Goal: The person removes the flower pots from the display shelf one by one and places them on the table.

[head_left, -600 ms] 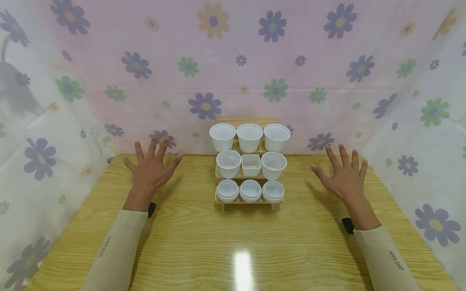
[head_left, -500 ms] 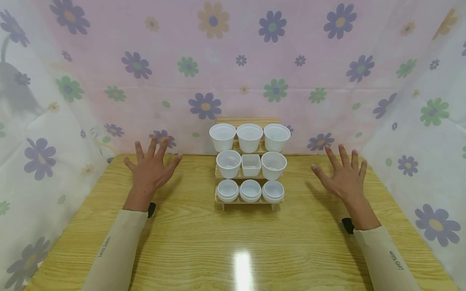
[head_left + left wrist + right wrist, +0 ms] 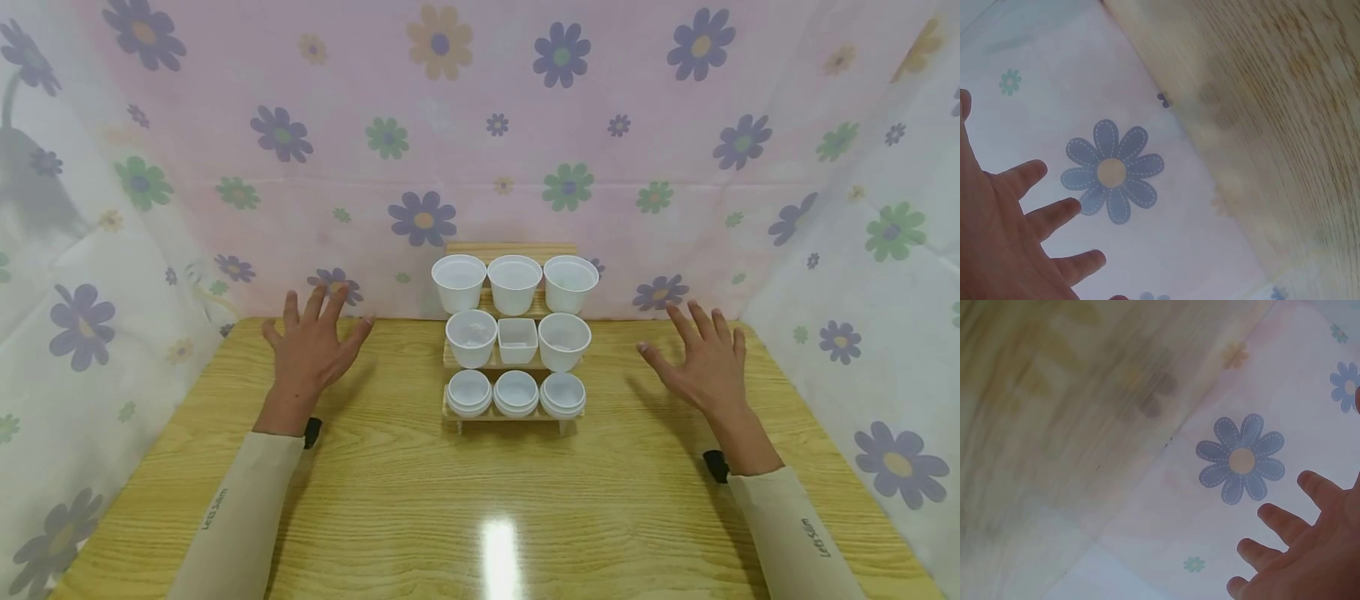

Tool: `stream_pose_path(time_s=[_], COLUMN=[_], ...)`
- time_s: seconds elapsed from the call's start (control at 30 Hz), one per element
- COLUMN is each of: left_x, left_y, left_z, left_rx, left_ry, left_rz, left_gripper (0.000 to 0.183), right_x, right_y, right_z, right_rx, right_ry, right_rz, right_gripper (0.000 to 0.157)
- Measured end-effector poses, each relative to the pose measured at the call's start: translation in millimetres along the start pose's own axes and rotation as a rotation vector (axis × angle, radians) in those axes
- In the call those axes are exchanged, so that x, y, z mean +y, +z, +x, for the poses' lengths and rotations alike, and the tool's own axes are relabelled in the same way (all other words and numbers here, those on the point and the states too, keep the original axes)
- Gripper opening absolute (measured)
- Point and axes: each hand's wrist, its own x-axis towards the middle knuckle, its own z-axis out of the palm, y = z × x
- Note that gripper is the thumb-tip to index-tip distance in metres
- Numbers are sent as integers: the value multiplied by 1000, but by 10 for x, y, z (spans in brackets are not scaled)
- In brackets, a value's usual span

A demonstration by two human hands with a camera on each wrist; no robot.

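My left hand [image 3: 309, 354] hovers over the table left of a tiered wooden stand [image 3: 512, 250], its fingers spread and holding nothing. On the stand's other side my right hand [image 3: 708, 367] is likewise spread, with nothing in it. Three rows of white containers fill the tiers. Tall round cups [image 3: 514, 285] line the top. A square cup [image 3: 517, 342] sits between two round cups on the middle tier. Low round tubs [image 3: 516, 396] occupy the bottom one. Each wrist view catches only its own hand, the left [image 3: 1010, 231] and the right [image 3: 1310, 544], against flowered cloth.
The wood-grain table [image 3: 420, 508] reflects a bright light near its front. Flower-printed cloth [image 3: 480, 150] hangs at the back and along both sides, meeting the table's edges. The stand is close to the back cloth.
The fingers of both hands have drawn slightly closer together and bent a little. My right hand has shifted slightly left. The stand and its cups stay put.
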Motion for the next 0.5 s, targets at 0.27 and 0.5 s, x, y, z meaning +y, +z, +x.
stream_pose_path(time_s=[0.27,0.5], left_x=[5,58], left_y=[40,22], left_z=[24,-5], left_rx=[41,79], left_ry=[23,46], left_rz=[-6,-13], left_gripper=[82,74], right_x=[7,11], right_y=[22,52], right_z=[12,16], right_rx=[59,77], right_ry=[-70,-116], right_rz=[39,59], right_gripper=[84,82])
